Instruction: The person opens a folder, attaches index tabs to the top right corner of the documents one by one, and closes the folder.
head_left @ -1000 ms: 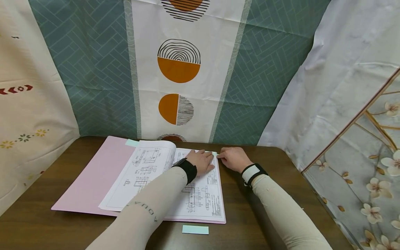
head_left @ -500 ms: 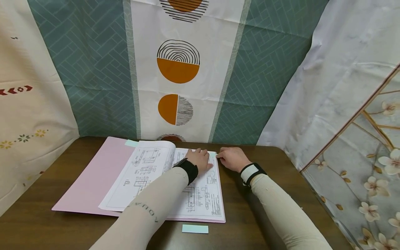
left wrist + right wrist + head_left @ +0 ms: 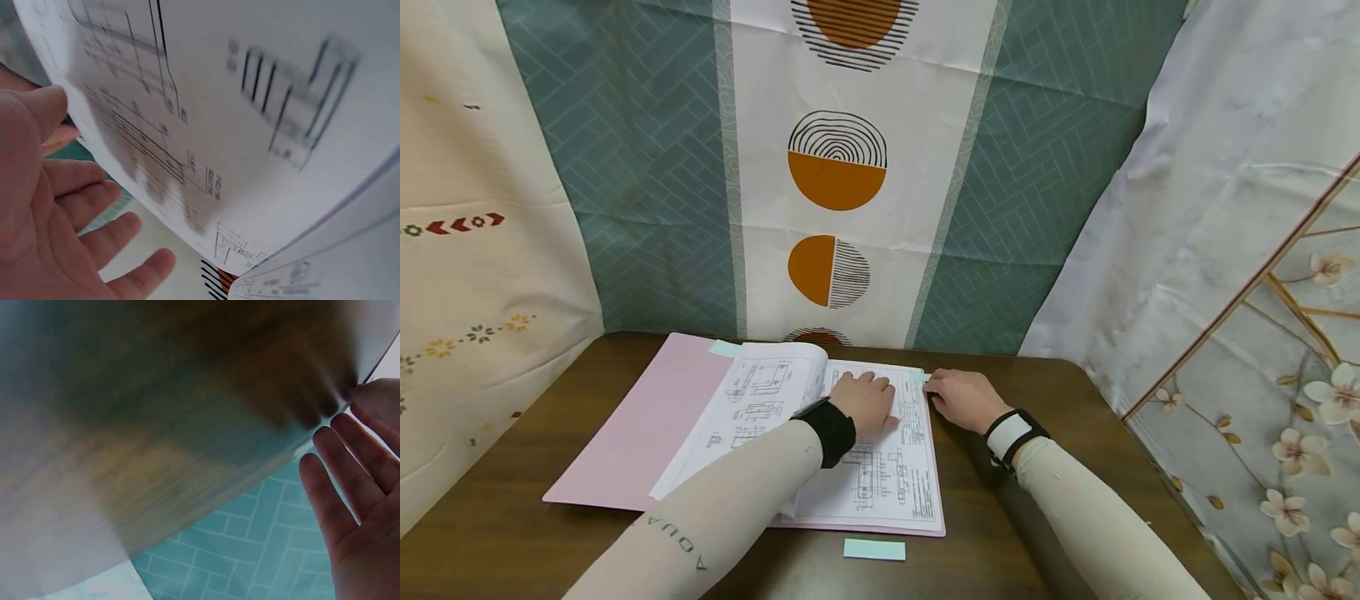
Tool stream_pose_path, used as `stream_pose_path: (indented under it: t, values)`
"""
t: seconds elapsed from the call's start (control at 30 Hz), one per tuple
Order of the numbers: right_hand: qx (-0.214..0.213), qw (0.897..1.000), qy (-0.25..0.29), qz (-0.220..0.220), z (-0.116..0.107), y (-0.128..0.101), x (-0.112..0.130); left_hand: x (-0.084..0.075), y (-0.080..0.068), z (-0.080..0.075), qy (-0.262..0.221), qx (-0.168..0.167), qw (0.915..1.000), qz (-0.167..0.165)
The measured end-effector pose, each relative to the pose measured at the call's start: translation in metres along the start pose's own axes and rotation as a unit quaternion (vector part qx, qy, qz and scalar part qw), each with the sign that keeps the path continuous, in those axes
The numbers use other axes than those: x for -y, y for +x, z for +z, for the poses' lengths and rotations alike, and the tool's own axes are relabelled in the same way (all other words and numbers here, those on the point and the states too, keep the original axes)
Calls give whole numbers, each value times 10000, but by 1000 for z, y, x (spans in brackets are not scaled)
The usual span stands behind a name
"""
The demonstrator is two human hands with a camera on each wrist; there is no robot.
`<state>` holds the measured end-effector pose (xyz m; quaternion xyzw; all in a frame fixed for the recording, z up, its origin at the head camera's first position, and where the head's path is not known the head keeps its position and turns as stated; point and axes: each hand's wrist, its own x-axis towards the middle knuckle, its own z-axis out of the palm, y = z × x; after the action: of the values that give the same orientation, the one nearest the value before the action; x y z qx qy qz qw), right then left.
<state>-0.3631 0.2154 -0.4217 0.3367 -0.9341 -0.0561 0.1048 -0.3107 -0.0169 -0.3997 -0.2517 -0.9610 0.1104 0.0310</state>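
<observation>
A pink folder [image 3: 617, 433] lies spread on the table, with a stack of technical drawings [image 3: 917, 479] inside and a turned-over sheet [image 3: 760, 375] curving up at the fold. My left hand [image 3: 867, 406] is over the right-hand page; in the left wrist view its fingers [image 3: 94, 203] are relaxed and slightly spread. At the page's upper right edge my right hand [image 3: 966, 400] pinches a mint-green sticky tab [image 3: 927, 377] between thumb and forefinger. The right wrist view shows the other fingers [image 3: 331, 494] of that hand extended beside the edge.
Another mint strip [image 3: 725, 348] sticks out at the top of the left side. One more mint strip [image 3: 874, 549] lies on the brown table [image 3: 1000, 533] in front of the folder. Patterned cloth [image 3: 842, 208] hangs behind and at both sides.
My left hand has drawn back left and toward me from the tab. The right hand stays at the page's edge. The head view has shifted slightly.
</observation>
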Motion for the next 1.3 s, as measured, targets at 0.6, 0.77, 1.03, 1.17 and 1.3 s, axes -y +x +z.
stream_pose_path:
  t: [0.6, 0.77, 1.03, 1.17, 1.3]
  values:
    - [14, 9987, 404, -321, -14, -38, 29, 9, -72, -4, -842, -213, 9960, 207]
    - [44, 9976, 619, -306, -19, -53, 37, 3, -95, -5, -1091, -204, 9931, 388]
    - [34, 9966, 762, -301, -25, -71, 51, -9, -121, -4, -1094, -360, 9907, 726]
    - [-9, 9962, 818, -311, -28, -79, 58, -13, -129, -1, -1160, -436, 9885, 864]
    - [-108, 9958, 868, -281, -32, -88, 64, -16, -134, 1, -1280, -473, 9863, 929]
